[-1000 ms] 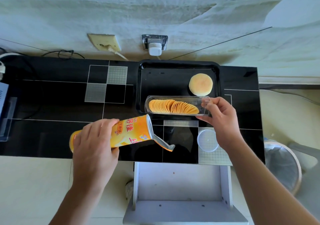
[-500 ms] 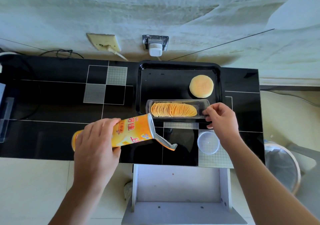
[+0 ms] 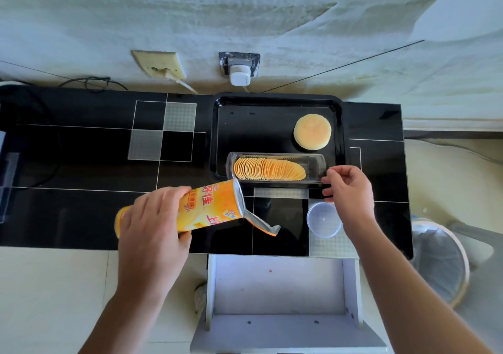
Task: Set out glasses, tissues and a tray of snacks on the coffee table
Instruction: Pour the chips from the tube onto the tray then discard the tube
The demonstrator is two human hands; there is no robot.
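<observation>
A black serving tray (image 3: 215, 136) lies on the black glass coffee table (image 3: 81, 149) near the wall. On its front edge rests a clear plastic sleeve (image 3: 315, 167) with a row of crisps (image 3: 268, 168). A round pale cake (image 3: 312, 130) lies at the tray's back right. My left hand (image 3: 152, 223) grips the orange crisp can (image 3: 206, 206), tilted with its open mouth towards the sleeve and a torn foil seal (image 3: 264, 224) hanging from it. My right hand (image 3: 351, 193) hovers at the sleeve's right end, fingers apart, holding nothing.
A clear plastic lid (image 3: 323, 219) lies on the table under my right wrist. A white open drawer unit (image 3: 280, 285) stands below the table's front edge. A round bin (image 3: 438, 258) is on the floor at right. A plugged charger (image 3: 239, 74) sits on the wall.
My right hand lowered the sleeve of crisps onto the tray's front edge and loosened its grip on the sleeve's right end. The can in my left hand has barely moved.
</observation>
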